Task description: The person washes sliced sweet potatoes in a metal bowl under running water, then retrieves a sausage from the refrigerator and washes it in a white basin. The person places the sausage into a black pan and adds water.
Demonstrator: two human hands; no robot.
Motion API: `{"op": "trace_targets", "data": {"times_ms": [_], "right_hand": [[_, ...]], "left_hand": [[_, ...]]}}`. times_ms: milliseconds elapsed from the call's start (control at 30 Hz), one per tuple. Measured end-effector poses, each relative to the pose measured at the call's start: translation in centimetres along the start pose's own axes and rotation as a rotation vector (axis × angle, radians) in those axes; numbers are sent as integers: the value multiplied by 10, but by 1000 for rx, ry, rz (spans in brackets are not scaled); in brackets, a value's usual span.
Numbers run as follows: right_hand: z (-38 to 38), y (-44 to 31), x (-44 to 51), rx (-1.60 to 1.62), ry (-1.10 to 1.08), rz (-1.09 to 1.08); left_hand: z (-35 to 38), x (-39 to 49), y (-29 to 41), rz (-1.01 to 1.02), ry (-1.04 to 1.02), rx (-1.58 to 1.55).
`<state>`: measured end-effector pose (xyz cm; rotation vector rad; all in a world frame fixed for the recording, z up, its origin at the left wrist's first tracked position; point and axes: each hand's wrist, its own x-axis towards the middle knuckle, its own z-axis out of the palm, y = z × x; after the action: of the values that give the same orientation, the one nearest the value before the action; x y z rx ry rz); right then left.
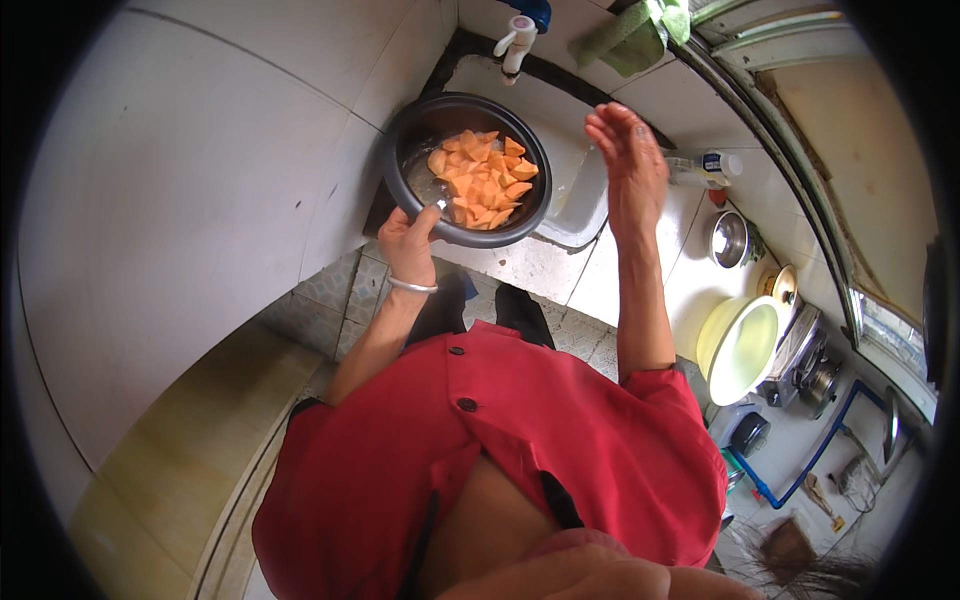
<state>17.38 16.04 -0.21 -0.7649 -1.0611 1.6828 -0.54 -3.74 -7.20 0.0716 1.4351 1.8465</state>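
My left hand grips the near left rim of a dark round pot, thumb over the edge. The pot is tilted over the left part of a white sink. Cut chunks of orange sweet potato are heaped on its right side, with some cloudy liquid at the left. My right hand is raised over the sink's right edge, fingers together and slightly bent, touching nothing that I can see. Above the sink, a white plastic tap juts from a blue pipe.
A steel bowl, a lidded pot and a pale yellow-green basin stand on the counter at right. Bottles are beside the sink. A green cloth hangs by the window. A tiled wall bounds the left side.
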Motion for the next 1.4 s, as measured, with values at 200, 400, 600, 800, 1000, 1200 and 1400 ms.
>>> {"op": "trace_targets", "data": {"times_ms": [200,400,600,800,1000,1200,1400], "right_hand": [[61,25,-31,-485,-353,-293],[47,76,-26,-707,-406,16],[68,13,43,-636,-39,-165],[112,-6,85,-1272,-133,-567],[99,-16,100,-1451,-364,-622],[87,-22,110,-1331,-483,-569],[36,20,93,-589,-289,-75]], "left_hand": [[1,3,-15,-12,-11,-116],[-1,3,-33,-48,66,-105],[15,19,-56,-91,28,-291],[34,35,-67,-93,87,-304],[35,37,-62,-107,79,-275],[33,37,-60,-117,47,-277],[32,40,-62,-54,26,-252]]}}
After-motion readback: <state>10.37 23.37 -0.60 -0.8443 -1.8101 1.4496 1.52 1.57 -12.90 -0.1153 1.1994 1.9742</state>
